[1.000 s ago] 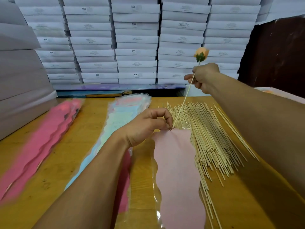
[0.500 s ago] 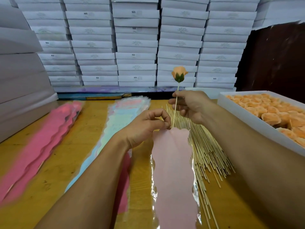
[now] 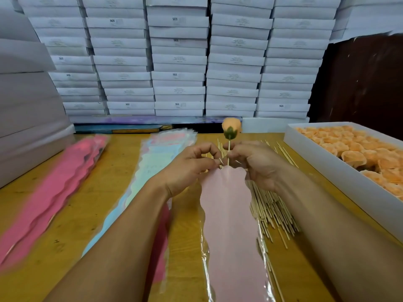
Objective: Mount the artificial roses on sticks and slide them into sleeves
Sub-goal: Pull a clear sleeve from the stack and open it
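A peach artificial rose (image 3: 231, 127) with a green base sits on top of a thin wooden stick (image 3: 228, 152). My right hand (image 3: 254, 162) pinches that stick just below the flower. The stick's lower part runs down into a pale pink sleeve (image 3: 229, 214) with clear plastic edges that lies lengthwise on the table. My left hand (image 3: 189, 168) pinches the sleeve's top edge at its mouth, right beside the stick. How deep the stick reaches inside the sleeve is hidden.
A pile of loose sticks (image 3: 270, 208) lies right of the sleeve. A white tray (image 3: 322, 162) of peach roses stands at the right. Stacks of pastel sleeves (image 3: 157, 158) and pink sleeves (image 3: 54, 190) lie to the left. White boxes (image 3: 178, 62) are stacked along the back.
My right hand has come down and left with the rose, so the stick has slid further into the pink sleeve. My left hand has kept its grip at the sleeve's mouth.
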`<state>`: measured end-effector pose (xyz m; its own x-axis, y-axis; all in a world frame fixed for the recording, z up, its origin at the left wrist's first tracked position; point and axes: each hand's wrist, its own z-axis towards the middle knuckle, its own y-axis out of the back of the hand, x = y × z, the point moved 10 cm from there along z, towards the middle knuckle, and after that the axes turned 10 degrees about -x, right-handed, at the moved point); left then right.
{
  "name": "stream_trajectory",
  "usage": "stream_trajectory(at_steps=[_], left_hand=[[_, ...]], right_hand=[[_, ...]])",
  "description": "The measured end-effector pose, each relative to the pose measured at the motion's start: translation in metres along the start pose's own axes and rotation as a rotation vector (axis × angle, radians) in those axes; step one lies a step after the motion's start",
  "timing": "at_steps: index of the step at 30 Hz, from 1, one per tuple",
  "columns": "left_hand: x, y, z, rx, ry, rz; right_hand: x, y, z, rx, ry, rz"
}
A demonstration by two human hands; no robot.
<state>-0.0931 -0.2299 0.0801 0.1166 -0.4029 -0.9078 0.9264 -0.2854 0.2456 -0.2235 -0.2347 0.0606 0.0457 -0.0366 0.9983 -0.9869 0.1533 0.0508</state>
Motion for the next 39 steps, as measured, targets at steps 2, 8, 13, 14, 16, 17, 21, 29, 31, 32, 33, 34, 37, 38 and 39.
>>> stream_trajectory(at_steps=[2, 8, 13, 14, 16, 17, 21, 29, 31, 32, 33, 34, 37, 38, 39], left_hand=[[0.000, -0.002, 0.000, 0.010, 0.000, -0.012], [-0.001, -0.005, -0.001, 0.026, -0.001, -0.040], [0.001, -0.004, 0.001, 0.012, -0.002, -0.050], [0.001, -0.004, 0.001, 0.011, -0.005, -0.046], [-0.001, -0.005, 0.000, 0.016, -0.014, -0.050], [-0.001, -0.006, 0.000, 0.022, -0.018, -0.062], [-0.003, -0.006, -0.001, 0.034, -0.023, -0.117], [-0.002, -0.007, -0.002, 0.045, 0.017, -0.203], [-0.002, -0.009, -0.003, 0.065, 0.028, -0.191], [-0.002, -0.012, -0.004, 0.083, 0.033, -0.182], [-0.002, -0.014, -0.005, 0.101, 0.036, -0.173], [-0.003, -0.016, -0.005, 0.115, 0.036, -0.166], [-0.006, -0.016, -0.006, 0.110, 0.018, -0.139], [-0.006, -0.015, -0.006, 0.101, 0.009, -0.133], [-0.007, -0.013, -0.006, 0.090, 0.004, -0.129]], right_hand=[[-0.002, -0.002, -0.002, 0.027, -0.013, 0.018], [-0.002, 0.002, -0.005, -0.051, -0.015, 0.118], [-0.005, 0.000, -0.012, 0.014, -0.077, 0.150], [-0.007, -0.001, -0.012, 0.021, -0.096, 0.153], [-0.011, -0.002, -0.013, 0.049, -0.126, 0.146], [-0.012, -0.004, -0.013, 0.071, -0.133, 0.144], [-0.010, -0.008, -0.012, 0.145, -0.129, 0.233], [-0.012, -0.001, -0.004, 0.077, -0.114, 0.193], [-0.009, 0.003, -0.004, 0.047, -0.091, 0.256], [-0.007, 0.006, -0.003, 0.020, -0.074, 0.288], [-0.006, 0.009, -0.003, -0.003, -0.069, 0.326], [-0.006, 0.011, -0.002, -0.018, -0.073, 0.356], [-0.003, 0.012, -0.004, -0.018, -0.064, 0.372], [-0.002, 0.012, -0.005, -0.015, -0.055, 0.363], [-0.001, 0.012, -0.006, -0.009, -0.047, 0.359]])
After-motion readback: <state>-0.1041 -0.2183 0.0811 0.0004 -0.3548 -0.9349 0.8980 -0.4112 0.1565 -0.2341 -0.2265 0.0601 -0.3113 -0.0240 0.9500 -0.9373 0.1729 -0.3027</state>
